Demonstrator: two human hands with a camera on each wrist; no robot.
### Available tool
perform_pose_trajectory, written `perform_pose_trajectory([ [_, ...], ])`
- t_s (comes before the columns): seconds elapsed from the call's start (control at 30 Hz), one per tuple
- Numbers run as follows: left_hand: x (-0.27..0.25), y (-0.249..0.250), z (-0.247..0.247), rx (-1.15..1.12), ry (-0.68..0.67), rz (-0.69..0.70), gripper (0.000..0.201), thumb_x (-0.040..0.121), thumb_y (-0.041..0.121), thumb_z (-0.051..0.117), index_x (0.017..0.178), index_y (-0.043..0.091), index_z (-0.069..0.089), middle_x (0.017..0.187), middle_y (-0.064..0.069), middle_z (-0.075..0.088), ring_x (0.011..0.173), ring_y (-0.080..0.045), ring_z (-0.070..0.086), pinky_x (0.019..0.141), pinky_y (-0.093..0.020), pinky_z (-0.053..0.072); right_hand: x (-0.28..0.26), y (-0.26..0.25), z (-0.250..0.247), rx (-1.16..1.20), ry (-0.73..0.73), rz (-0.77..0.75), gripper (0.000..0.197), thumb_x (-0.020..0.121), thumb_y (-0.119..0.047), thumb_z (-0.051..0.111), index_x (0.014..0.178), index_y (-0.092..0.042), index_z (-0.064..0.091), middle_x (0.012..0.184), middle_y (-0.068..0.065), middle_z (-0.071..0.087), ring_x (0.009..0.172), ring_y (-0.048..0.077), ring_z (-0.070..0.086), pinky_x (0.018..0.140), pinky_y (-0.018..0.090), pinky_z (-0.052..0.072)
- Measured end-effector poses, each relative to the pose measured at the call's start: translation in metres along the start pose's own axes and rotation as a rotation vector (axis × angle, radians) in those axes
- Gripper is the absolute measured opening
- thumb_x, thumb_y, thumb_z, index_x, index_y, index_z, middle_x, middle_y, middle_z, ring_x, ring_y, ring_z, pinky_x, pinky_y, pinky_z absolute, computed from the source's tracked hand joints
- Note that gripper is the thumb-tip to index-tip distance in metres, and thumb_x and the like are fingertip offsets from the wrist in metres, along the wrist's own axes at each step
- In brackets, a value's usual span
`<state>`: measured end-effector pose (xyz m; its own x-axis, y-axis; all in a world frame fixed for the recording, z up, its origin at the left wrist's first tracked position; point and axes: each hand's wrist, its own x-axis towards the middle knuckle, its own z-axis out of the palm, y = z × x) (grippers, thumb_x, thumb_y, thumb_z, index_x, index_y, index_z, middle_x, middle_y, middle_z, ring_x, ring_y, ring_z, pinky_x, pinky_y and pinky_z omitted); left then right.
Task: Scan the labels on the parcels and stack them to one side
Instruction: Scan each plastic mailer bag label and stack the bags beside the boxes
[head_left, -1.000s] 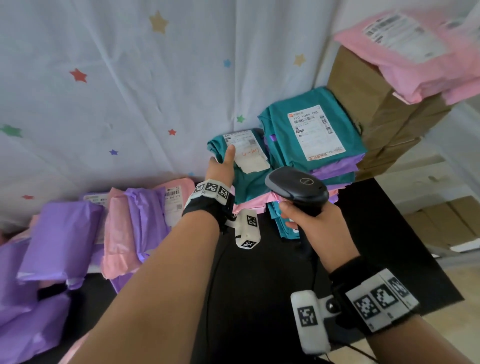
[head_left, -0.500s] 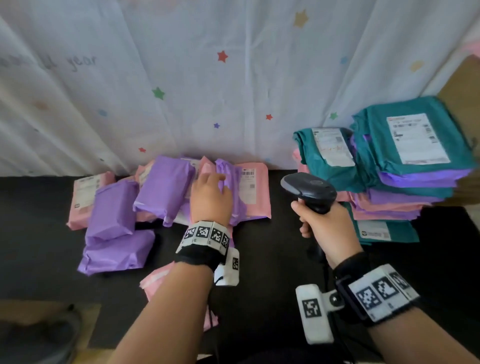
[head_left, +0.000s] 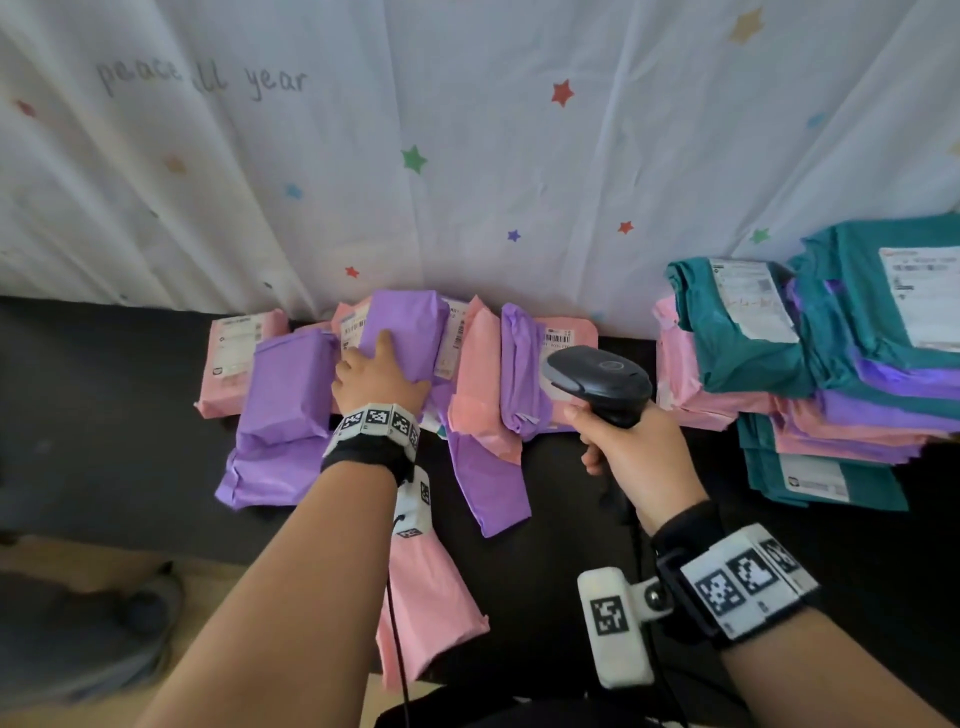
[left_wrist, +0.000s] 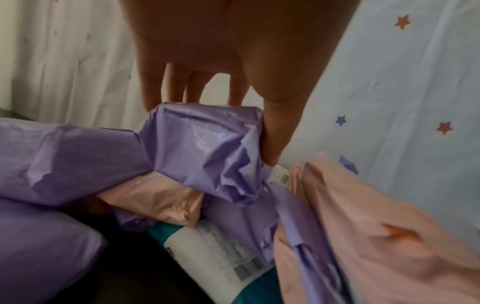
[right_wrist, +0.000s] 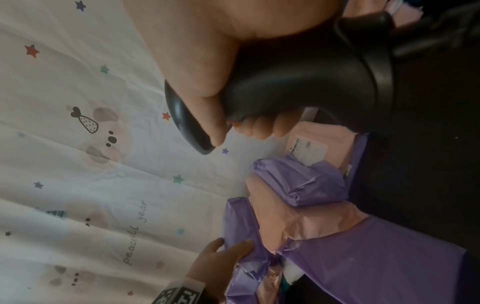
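A loose heap of purple and pink parcels (head_left: 483, 364) lies on the black table against the curtain. My left hand (head_left: 376, 374) grips the topmost purple parcel (head_left: 405, 327) of that heap, fingers over its far end and thumb down its right side, as the left wrist view shows on the same parcel (left_wrist: 207, 144). My right hand (head_left: 631, 452) holds the black barcode scanner (head_left: 597, 376) by its handle, its head over the pink parcel with a label (head_left: 563, 335). At the right stands a stack of teal, purple and pink parcels (head_left: 831, 374), labels up.
A starred white curtain (head_left: 467, 156) hangs close behind the table. A pink parcel (head_left: 426, 613) lies at the table's near edge under my left forearm. Bare black table surface (head_left: 104, 395) stretches to the left. The scanner's cable runs down toward me.
My left hand left the teal parcel on the right stack, swung left to the heap, and now clasps the top purple parcel. The scanner followed leftward with my right hand.
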<state>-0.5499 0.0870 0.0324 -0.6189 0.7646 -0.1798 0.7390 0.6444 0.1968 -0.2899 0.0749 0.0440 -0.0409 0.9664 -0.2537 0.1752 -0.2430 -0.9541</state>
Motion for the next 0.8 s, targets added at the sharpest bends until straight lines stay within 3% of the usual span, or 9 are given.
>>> perform_pose_trajectory([
  [0.2, -0.024, 0.017, -0.017, -0.208, 0.155, 0.03, 0.073, 0.076, 0.049, 0.064, 0.14, 0.029, 0.036, 0.134, -0.019, 0.044, 0.122, -0.037, 0.041, 0.103, -0.043, 0.033, -0.003, -0.003, -0.007, 0.014, 0.03, -0.035, 0.022, 0.08, -0.022, 0.079, 0.095, -0.011, 0.069, 0.06, -0.002, 0.067, 0.048, 0.005, 0.061, 0.048, 0.018, 0.05],
  [0.33, -0.051, 0.048, -0.038, -0.456, 0.221, 0.187, 0.063, 0.079, 0.05, 0.064, 0.135, 0.03, 0.046, 0.132, -0.015, 0.048, 0.124, -0.032, 0.041, 0.102, -0.036, 0.033, 0.001, -0.007, -0.018, 0.064, 0.064, -0.068, 0.018, 0.08, -0.02, 0.079, 0.093, -0.011, 0.07, 0.068, 0.0, 0.07, 0.052, 0.006, 0.062, 0.053, 0.024, 0.051],
  [0.4, -0.062, 0.067, -0.046, -0.679, 0.101, 0.239, 0.057, 0.083, 0.047, 0.061, 0.135, 0.028, 0.048, 0.127, -0.008, 0.053, 0.122, -0.026, 0.046, 0.1, -0.033, 0.035, 0.003, -0.01, -0.026, 0.118, 0.098, -0.097, 0.01, 0.083, -0.018, 0.077, 0.088, -0.013, 0.071, 0.067, 0.001, 0.071, 0.055, 0.008, 0.065, 0.053, 0.023, 0.052],
  [0.5, -0.076, 0.094, -0.052, -0.989, -0.182, 0.298, 0.032, 0.092, 0.036, 0.054, 0.121, 0.023, 0.058, 0.103, 0.007, 0.057, 0.105, -0.021, 0.054, 0.088, -0.018, 0.043, 0.006, -0.014, -0.038, 0.25, 0.149, -0.115, 0.005, 0.084, -0.015, 0.076, 0.085, -0.017, 0.071, 0.07, -0.001, 0.074, 0.063, 0.012, 0.071, 0.054, 0.02, 0.054],
  [0.57, -0.084, 0.108, -0.051, -1.16, -0.338, 0.209, 0.03, 0.089, 0.04, 0.057, 0.114, 0.023, 0.06, 0.106, 0.001, 0.059, 0.102, -0.025, 0.057, 0.095, -0.033, 0.047, 0.008, -0.015, -0.045, 0.304, 0.171, -0.11, 0.007, 0.084, -0.018, 0.076, 0.09, -0.019, 0.072, 0.079, -0.002, 0.077, 0.072, 0.015, 0.073, 0.059, 0.022, 0.056],
  [0.63, -0.096, 0.123, -0.049, -1.364, -0.488, 0.115, 0.024, 0.088, 0.042, 0.061, 0.098, 0.021, 0.061, 0.093, 0.0, 0.066, 0.087, -0.022, 0.065, 0.085, -0.043, 0.054, 0.007, -0.018, -0.056, 0.349, 0.209, -0.12, 0.01, 0.084, -0.02, 0.077, 0.093, -0.019, 0.073, 0.086, 0.002, 0.077, 0.077, 0.016, 0.074, 0.062, 0.026, 0.057],
  [0.7, -0.102, 0.134, -0.042, -1.405, -0.575, 0.12, 0.014, 0.092, 0.035, 0.059, 0.085, 0.023, 0.058, 0.076, 0.005, 0.068, 0.073, -0.015, 0.066, 0.074, -0.037, 0.056, 0.003, -0.02, -0.067, 0.384, 0.231, -0.151, 0.007, 0.083, -0.019, 0.078, 0.09, -0.021, 0.076, 0.087, 0.001, 0.078, 0.079, 0.013, 0.074, 0.063, 0.025, 0.058],
  [0.8, -0.106, 0.143, -0.035, -1.323, -0.522, 0.204, 0.02, 0.094, 0.018, 0.055, 0.076, 0.025, 0.053, 0.057, 0.014, 0.067, 0.057, -0.004, 0.064, 0.061, -0.027, 0.056, -0.003, -0.023, -0.083, 0.33, 0.253, -0.225, 0.018, 0.079, -0.017, 0.08, 0.081, -0.035, 0.079, 0.085, -0.01, 0.077, 0.082, 0.005, 0.073, 0.068, 0.026, 0.059],
])
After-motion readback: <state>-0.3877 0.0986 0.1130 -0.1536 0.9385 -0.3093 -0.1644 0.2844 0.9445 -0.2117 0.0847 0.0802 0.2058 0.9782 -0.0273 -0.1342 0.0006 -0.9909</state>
